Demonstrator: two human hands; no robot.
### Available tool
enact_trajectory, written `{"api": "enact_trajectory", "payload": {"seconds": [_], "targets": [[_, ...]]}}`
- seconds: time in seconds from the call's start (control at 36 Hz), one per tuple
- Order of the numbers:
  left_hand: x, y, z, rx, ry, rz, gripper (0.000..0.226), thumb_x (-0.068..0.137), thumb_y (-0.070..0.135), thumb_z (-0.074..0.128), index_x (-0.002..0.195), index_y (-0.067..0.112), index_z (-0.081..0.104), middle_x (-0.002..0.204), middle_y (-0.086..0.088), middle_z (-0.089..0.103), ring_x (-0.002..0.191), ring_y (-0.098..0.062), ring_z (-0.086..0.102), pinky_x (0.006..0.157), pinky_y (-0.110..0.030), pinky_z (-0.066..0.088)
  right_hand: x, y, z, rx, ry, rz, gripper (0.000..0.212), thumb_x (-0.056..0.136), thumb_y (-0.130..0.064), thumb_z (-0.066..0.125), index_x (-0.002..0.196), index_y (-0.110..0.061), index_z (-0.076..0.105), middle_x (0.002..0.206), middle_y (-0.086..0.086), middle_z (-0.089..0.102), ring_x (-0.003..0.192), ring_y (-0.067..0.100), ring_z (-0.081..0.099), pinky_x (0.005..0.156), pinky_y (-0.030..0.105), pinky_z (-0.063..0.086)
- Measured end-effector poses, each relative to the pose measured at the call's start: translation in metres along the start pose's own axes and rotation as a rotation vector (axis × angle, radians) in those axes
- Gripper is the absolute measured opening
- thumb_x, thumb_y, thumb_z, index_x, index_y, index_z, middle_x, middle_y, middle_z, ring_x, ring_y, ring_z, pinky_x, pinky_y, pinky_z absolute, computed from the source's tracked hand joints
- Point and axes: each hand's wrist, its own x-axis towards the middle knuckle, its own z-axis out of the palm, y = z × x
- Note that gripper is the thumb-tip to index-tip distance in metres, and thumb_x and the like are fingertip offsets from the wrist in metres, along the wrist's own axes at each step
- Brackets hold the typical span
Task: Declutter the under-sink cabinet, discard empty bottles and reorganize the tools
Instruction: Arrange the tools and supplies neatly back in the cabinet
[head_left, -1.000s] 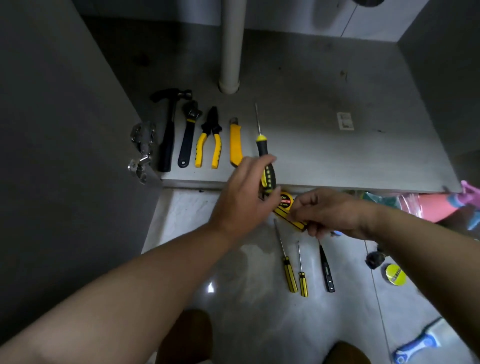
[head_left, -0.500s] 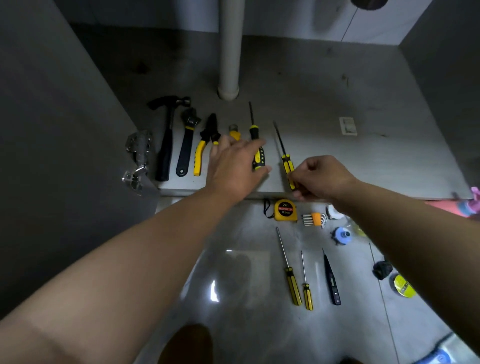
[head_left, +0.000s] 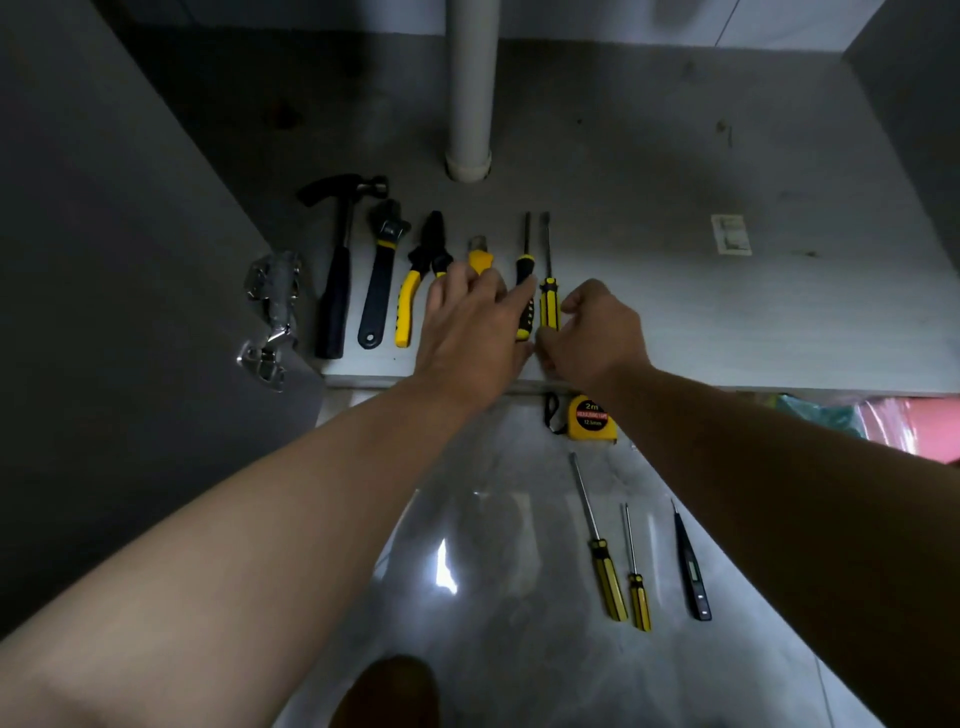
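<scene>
The yellow screwdriver (head_left: 549, 306) lay on the cabinet floor (head_left: 675, 312), in front of the pipe (head_left: 469, 104) and slightly to its right, with its tip pointing back toward the pipe. The right hand (head_left: 597, 332) was at the end of its handle with curled fingers; I cannot tell whether it pinched the handle or only touched it. Directly in front of the pipe lay the black screwdriver (head_left: 525, 244), just beside the yellow one. The left hand (head_left: 467, 322) lay flat with fingers spread over that handle and the knife (head_left: 478, 254). Left of the pipe, in a row going outward, were pliers (head_left: 415, 291), a wrench (head_left: 382, 270) and a hammer (head_left: 337, 270). Farther out from the pipe, on the tiled floor, lay a tape measure (head_left: 589, 418), then a long screwdriver (head_left: 597, 545), a short screwdriver (head_left: 635, 571) and a black tester pen (head_left: 691, 571).
</scene>
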Motion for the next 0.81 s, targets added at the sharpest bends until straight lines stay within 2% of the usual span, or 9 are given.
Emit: {"api": "enact_trajectory", "payload": {"seconds": [0.11,0.25,0.33,0.44,0.67,0.81], "targets": [[-0.003,-0.001,-0.002,0.015,0.008,-0.007,0.069,0.089,0.049,0.068,0.15,0.026,0.045,0.121,0.002,0.062,0.117,-0.027,0.043,0.102,-0.041,0.035,-0.005,-0.001,0.004,-0.005,0.002,-0.087,0.046,0.09,-0.02,0.07,0.131,-0.016,0.05,0.103,0.01,0.065,0.098,0.026,0.064,0.09,0.045,0.056],[-0.003,-0.003,-0.003,0.043,0.019,-0.03,0.068,0.089,0.054,0.065,0.149,0.026,0.047,0.124,0.003,0.06,0.12,-0.027,0.043,0.106,-0.042,0.035,-0.005,-0.002,0.004,-0.02,0.003,-0.112,0.051,0.094,-0.021,0.067,0.141,-0.018,0.049,0.116,0.012,0.064,0.107,0.027,0.062,0.094,0.039,0.053],[-0.004,-0.005,-0.003,0.055,0.04,-0.042,0.068,0.086,0.056,0.067,0.144,0.023,0.051,0.127,0.001,0.057,0.123,-0.028,0.042,0.105,-0.042,0.035,-0.003,-0.003,0.005,-0.046,0.004,-0.137,0.051,0.094,-0.019,0.066,0.143,-0.018,0.049,0.115,0.014,0.062,0.108,0.028,0.06,0.089,0.032,0.05],[-0.005,-0.006,-0.005,0.043,0.064,-0.058,0.067,0.083,0.056,0.07,0.139,0.021,0.056,0.131,0.0,0.053,0.126,-0.027,0.04,0.105,-0.041,0.035,-0.001,-0.004,0.008,-0.045,0.015,-0.14,0.051,0.095,-0.019,0.065,0.144,-0.019,0.049,0.116,0.014,0.059,0.106,0.028,0.06,0.092,0.038,0.053],[-0.008,-0.006,-0.005,0.029,0.06,-0.076,0.064,0.084,0.056,0.069,0.138,0.022,0.057,0.136,-0.003,0.049,0.129,-0.027,0.039,0.105,-0.039,0.033,0.004,0.001,0.012,-0.044,0.015,-0.161,0.051,0.096,-0.02,0.063,0.146,-0.019,0.049,0.118,0.016,0.058,0.107,0.029,0.06,0.088,0.033,0.049],[-0.014,-0.005,-0.007,-0.019,0.049,-0.102,0.072,0.084,0.057,0.069,0.143,0.019,0.052,0.139,-0.005,0.046,0.133,-0.027,0.037,0.11,-0.04,0.034,-0.007,0.01,0.004,-0.041,0.036,-0.213,0.046,0.097,-0.023,0.062,0.14,-0.017,0.048,0.119,0.012,0.058,0.095,0.016,0.057,0.082,0.028,0.045]]}}
